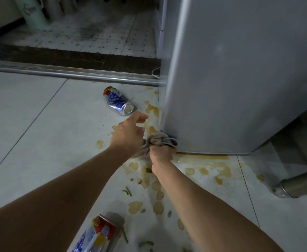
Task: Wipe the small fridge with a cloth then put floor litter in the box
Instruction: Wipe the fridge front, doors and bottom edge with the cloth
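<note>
Gripped in the person's right hand (161, 153) is a bunched grey cloth (158, 140), fingers curled round it, and the wad presses against the bottom front corner of the small silver fridge (240, 79). Starting from the left of the room, pale floor tiles (30, 115) run up to a metal door track (67, 71). A dented blue and white beer can (119, 101) lies on its side on the tiles, near the fridge corner but apart from it. Just below the can hovers the left hand (129, 133), fingers loosely spread and holding nothing, its fingertips close to the can without touching it. Near the bottom edge lies a crushed red, blue and yellow carton (98, 235). Yellowish spill stains (203, 160) spread across the tiles around the cloth and along the fridge base, with green vegetable scraps (127, 191) scattered among them. Farthest right, a metal cylinder (294, 184) lies on the floor beside the fridge.
</note>
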{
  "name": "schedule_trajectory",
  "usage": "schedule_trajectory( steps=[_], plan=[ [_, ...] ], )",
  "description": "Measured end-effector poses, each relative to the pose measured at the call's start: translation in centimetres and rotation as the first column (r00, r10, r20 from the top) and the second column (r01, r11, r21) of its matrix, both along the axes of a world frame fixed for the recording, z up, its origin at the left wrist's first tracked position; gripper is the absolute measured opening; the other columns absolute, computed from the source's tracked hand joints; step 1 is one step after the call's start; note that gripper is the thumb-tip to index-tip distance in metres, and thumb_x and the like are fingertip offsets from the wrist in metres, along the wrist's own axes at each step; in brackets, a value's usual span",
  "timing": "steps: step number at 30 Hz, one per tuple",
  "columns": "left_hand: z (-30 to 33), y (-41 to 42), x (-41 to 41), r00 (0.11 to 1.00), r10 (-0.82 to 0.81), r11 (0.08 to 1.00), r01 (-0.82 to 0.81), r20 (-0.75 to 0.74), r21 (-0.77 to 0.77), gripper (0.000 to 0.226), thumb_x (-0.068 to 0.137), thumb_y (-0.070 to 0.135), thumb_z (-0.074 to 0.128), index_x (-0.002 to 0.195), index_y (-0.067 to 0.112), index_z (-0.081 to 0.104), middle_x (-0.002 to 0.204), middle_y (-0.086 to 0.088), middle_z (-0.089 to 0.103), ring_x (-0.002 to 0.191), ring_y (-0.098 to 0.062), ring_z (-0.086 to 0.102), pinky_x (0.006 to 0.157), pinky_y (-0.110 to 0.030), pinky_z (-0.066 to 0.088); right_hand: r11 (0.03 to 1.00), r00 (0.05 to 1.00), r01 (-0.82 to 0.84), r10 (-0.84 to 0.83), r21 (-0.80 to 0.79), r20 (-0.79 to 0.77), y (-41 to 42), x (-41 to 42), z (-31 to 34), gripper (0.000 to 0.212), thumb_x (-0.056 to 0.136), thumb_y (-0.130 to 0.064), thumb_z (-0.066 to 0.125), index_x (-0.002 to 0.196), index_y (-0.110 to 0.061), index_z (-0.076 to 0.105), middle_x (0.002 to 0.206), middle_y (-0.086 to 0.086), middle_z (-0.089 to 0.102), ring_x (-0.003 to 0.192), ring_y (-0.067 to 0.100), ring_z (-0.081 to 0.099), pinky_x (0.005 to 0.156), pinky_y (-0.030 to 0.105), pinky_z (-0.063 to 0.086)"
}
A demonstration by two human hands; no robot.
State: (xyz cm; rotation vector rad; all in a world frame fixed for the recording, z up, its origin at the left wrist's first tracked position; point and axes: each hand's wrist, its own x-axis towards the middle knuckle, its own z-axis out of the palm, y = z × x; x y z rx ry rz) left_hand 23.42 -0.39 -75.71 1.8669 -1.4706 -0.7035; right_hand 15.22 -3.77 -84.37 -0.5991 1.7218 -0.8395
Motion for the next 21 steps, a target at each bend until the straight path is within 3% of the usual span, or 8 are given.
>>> schedule_trajectory(
  steps=[3,6,10,16,21],
  plan=[
    [0.4,0.7,0.1,1.000,0.017,1.000,-0.017,0.018,-0.005,0.032,0.093,0.008,0.046,0.120,0.025,0.053,0.124,0.008,0.058,0.094,-0.010,0.054,0.085,-0.029,0.046,0.987,0.993,-0.114,0.117,-0.118,0.023,1.3,-0.2,0.5,0.051,0.082,0.000,0.062,0.128,-0.008,0.042,0.125,0.009,0.055,0.114,0.025,0.054,0.099,0.033,0.046],
    [1.6,1.5,-0.4,0.999,-0.001,1.000,0.002,0.048,-0.025,0.030,0.092,0.012,0.050,0.118,0.026,0.053,0.120,0.008,0.059,0.095,-0.011,0.055,0.086,-0.036,0.051,0.979,0.976,-0.171,0.153,-0.111,-0.155,2.6,-2.6,1.4,0.025,0.084,-0.009,0.059,0.107,-0.011,0.050,0.112,0.012,0.062,0.098,0.026,0.060,0.081,0.029,0.049],
    [3.6,2.2,-2.3,0.994,-0.048,0.997,0.055,0.101,-0.058,0.029,0.089,0.014,0.054,0.116,0.026,0.054,0.114,0.008,0.062,0.095,-0.012,0.059,0.087,-0.039,0.051,0.976,0.934,-0.178,0.128,-0.124,-0.335,4.0,-8.4,2.6,0.017,0.083,-0.013,0.060,0.099,-0.012,0.054,0.103,0.013,0.064,0.093,0.030,0.061,0.072,0.029,0.045],
    [6.5,2.3,-8.5,0.943,-0.191,0.960,0.237,0.272,-0.149,0.034,0.086,0.015,0.059,0.118,0.024,0.053,0.117,0.006,0.060,0.105,-0.017,0.058,0.089,-0.040,0.050,0.970,0.949,-0.028,-0.050,-0.243,-0.310,4.5,-17.3,6.2,0.025,0.085,-0.010,0.060,0.105,-0.008,0.045,0.101,0.017,0.062,0.092,0.033,0.061,0.086,0.043,0.051],
    [8.5,1.5,-14.3,0.848,-0.275,0.898,0.395,0.452,-0.194,0.038,0.086,0.018,0.058,0.122,0.026,0.049,0.127,0.003,0.053,0.117,-0.021,0.050,0.093,-0.035,0.044,0.952,0.922,0.116,-0.209,-0.284,-0.326,3.5,-24.2,8.3,0.023,0.087,-0.018,0.060,0.107,-0.011,0.049,0.103,0.012,0.063,0.082,0.025,0.057,0.065,0.028,0.045]
  ],
)
